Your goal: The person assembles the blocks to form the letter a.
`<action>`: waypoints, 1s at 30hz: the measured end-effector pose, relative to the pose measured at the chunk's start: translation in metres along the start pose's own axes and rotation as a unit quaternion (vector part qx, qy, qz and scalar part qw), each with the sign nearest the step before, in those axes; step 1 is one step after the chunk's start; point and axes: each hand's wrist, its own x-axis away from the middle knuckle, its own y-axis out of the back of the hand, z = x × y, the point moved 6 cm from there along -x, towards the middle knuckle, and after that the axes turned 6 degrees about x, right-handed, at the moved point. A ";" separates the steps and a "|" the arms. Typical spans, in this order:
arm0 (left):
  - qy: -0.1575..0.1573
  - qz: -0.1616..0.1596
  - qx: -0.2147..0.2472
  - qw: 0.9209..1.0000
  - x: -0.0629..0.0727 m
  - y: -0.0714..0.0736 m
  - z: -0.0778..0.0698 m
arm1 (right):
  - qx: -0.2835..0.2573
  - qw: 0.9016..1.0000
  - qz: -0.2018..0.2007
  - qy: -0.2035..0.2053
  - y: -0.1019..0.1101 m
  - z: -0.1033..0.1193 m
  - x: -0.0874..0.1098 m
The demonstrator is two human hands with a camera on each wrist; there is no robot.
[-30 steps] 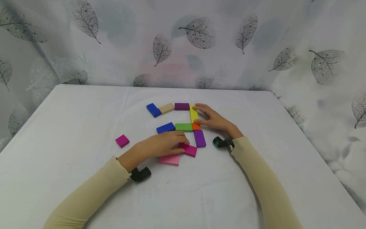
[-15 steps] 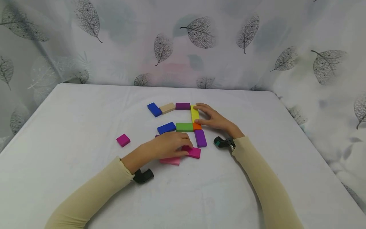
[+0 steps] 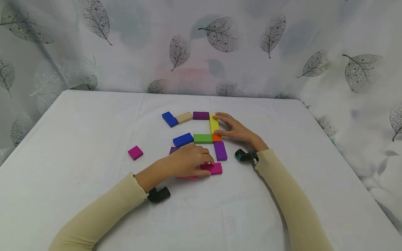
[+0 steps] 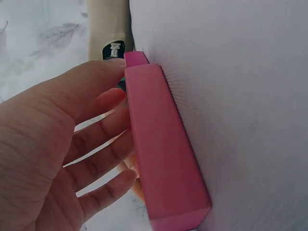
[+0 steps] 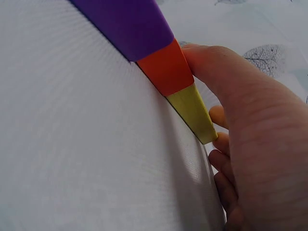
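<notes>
My left hand pinches a magenta block between thumb and fingers. In the left wrist view the thumb touches the end of this magenta block, beyond a pink block lying flat on the table. Partly under the left hand are that pink block and a purple block. My right hand rests at the right side of a yellow block, its fingertips on the upper part and its thumb near an orange block. A violet block lies just below the orange one.
A green block and a blue block run left from the orange one. Behind them lie a dark purple block, a tan block and another blue block. A small magenta block lies apart at left on the white table.
My left hand has slid the magenta block slightly right and toward the front, turning it straighter. It covers more of the pink block. The right hand stays by the yellow block.
</notes>
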 end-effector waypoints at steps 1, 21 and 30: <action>0.001 0.002 0.000 1.000 0.000 0.000 -0.001 | 0.001 1.000 0.000 0.000 0.000 0.000 0.000; -0.003 0.015 -0.011 1.000 0.002 -0.002 -0.007 | -0.002 1.000 -0.005 -0.001 0.000 0.003 0.001; 0.001 0.020 -0.013 1.000 0.003 -0.001 -0.010 | -0.001 1.000 -0.002 0.002 0.000 0.002 0.001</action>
